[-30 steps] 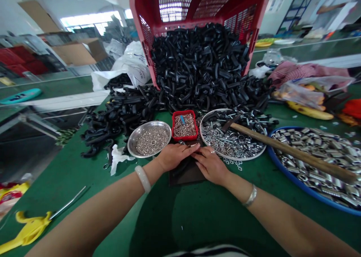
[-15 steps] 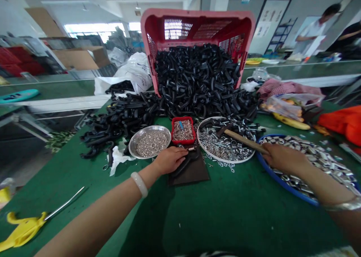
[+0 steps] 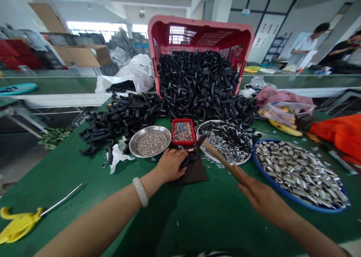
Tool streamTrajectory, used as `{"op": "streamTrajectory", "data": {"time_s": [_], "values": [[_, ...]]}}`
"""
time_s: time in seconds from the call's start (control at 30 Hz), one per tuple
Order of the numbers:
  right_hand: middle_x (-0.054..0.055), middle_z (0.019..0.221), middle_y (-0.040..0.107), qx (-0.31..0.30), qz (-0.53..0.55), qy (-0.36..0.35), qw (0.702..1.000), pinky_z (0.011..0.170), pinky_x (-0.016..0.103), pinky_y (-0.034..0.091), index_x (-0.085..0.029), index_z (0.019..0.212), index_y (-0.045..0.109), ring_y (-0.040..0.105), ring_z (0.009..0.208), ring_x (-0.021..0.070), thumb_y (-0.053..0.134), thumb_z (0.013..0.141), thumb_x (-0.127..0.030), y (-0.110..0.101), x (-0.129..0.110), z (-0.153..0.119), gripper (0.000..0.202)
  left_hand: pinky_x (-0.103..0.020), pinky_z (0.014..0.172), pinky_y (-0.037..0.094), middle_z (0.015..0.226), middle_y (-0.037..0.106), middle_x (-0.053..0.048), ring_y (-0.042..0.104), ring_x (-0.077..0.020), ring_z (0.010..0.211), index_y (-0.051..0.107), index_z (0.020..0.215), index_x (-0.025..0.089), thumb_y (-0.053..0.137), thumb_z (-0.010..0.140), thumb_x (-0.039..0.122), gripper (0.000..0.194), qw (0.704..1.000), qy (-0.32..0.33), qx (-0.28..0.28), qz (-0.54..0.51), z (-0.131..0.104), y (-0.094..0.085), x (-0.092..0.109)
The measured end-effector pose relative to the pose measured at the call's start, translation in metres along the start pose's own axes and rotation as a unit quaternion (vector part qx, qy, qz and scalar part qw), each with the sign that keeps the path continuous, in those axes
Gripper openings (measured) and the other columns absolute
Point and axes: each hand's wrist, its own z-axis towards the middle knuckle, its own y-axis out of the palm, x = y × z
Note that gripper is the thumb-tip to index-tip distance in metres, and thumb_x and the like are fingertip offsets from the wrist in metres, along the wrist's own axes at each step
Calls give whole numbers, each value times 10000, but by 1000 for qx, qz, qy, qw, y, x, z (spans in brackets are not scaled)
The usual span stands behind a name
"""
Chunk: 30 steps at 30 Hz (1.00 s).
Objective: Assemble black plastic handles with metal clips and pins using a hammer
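Observation:
My left hand [image 3: 170, 165] presses a black curved part [image 3: 193, 156] down on a dark square plate [image 3: 194, 172]. A small spring shows at the part's upper end. My right hand [image 3: 251, 187] is closed round the wooden handle of a hammer [image 3: 222, 159]. The hammer's head is just right of the black part, by the rim of a white tray [image 3: 247, 157] of screws and washers. Behind my left hand are a metal bowl [image 3: 150, 141] of small metal pieces and a red tray [image 3: 183, 132] of pins.
A red crate [image 3: 200, 22] spills black parts at the back. On the right is a blue tray [image 3: 300, 174] of metal sleeves, with orange cloth [image 3: 340, 133] behind. A yellow-handled tool [image 3: 21, 225] lies left. Two people [image 3: 306, 46] are in the right background.
My right hand has moved left with the hammer, from over the blue tray's edge, bringing its head close to the black part. My left hand has shifted slightly on the part.

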Motion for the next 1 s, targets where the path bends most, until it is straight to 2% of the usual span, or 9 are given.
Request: {"op": "streamTrajectory", "data": {"time_s": [0.13, 0.23, 0.3, 0.47, 0.57, 0.63, 0.77, 0.83, 1.0], "values": [[60, 1169, 578, -4, -29, -75, 997, 839, 378, 501, -233, 1359, 270, 576, 1012, 211, 383, 860, -233, -5, -11, 14, 511, -401, 888, 342, 1228, 516, -86, 486, -245, 1025, 450, 1220, 188, 528, 724, 364, 532, 1000, 7, 5, 1, 0, 1, -4], [41, 1289, 464, 57, -25, -74, 995, 907, 381, 455, -258, 1381, 191, 496, 1110, 211, 373, 870, -235, -14, -19, 18, 543, -380, 891, 357, 1240, 508, -70, 482, -236, 1038, 442, 1231, 195, 526, 719, 341, 539, 1000, 24, 6, -9, -1, 2, -6], [46, 1283, 466, 76, -27, -63, 995, 888, 383, 471, -262, 1390, 146, 510, 1092, 220, 374, 868, -227, -15, -19, 18, 570, -368, 889, 368, 1246, 505, -64, 483, -232, 1039, 442, 1231, 188, 519, 719, 336, 538, 999, 28, 7, -15, -1, 2, -8], [-2, 1230, 520, -56, -11, -62, 996, 860, 399, 487, -295, 1357, 249, 549, 1042, 213, 361, 874, -214, -21, -14, 21, 503, -337, 895, 378, 1239, 510, -69, 484, -215, 1050, 435, 1236, 174, 518, 721, 316, 540, 999, 41, 4, -24, -1, 1, -10], [0, 1258, 493, 11, -11, -51, 999, 863, 388, 489, -309, 1368, 211, 547, 1049, 215, 368, 870, -246, -25, -18, 21, 525, -333, 913, 370, 1244, 506, -58, 477, -206, 1067, 428, 1242, 192, 519, 723, 299, 538, 998, 49, 3, -32, -2, 1, -12], [29, 1201, 549, 47, -24, -42, 998, 804, 380, 522, -294, 1381, 164, 592, 980, 220, 359, 869, -252, -22, -17, 19, 549, -334, 917, 369, 1246, 505, -54, 473, -205, 1075, 427, 1244, 200, 523, 720, 289, 541, 998, 48, 2, -37, -2, 1, -12], [11, 995, 667, -68, -44, -42, 996, 694, 371, 555, -308, 1362, 234, 657, 807, 210, 338, 876, -249, -21, -9, 20, 500, -339, 922, 367, 1239, 512, -54, 471, -210, 1082, 436, 1239, 202, 529, 714, 283, 539, 998, 50, -1, -47, -1, -1, -13], [4, 1026, 656, -96, -51, -48, 993, 720, 373, 547, -322, 1355, 251, 649, 839, 210, 332, 882, -267, -28, -10, 22, 484, -332, 920, 370, 1237, 514, -47, 474, -205, 1083, 436, 1237, 210, 534, 711, 280, 539, 997, 56, -2, -55, -1, -3, -15], [25, 1279, 473, 35, -27, -69, 997, 858, 375, 489, -296, 1387, 144, 549, 1048, 216, 342, 878, -269, -28, -32, 20, 547, -344, 929, 370, 1250, 500, -64, 471, -202, 1106, 380, 1270, 199, 511, 751, 421, 579, 995, 50, -2, -89, -7, -5, -26]]}}
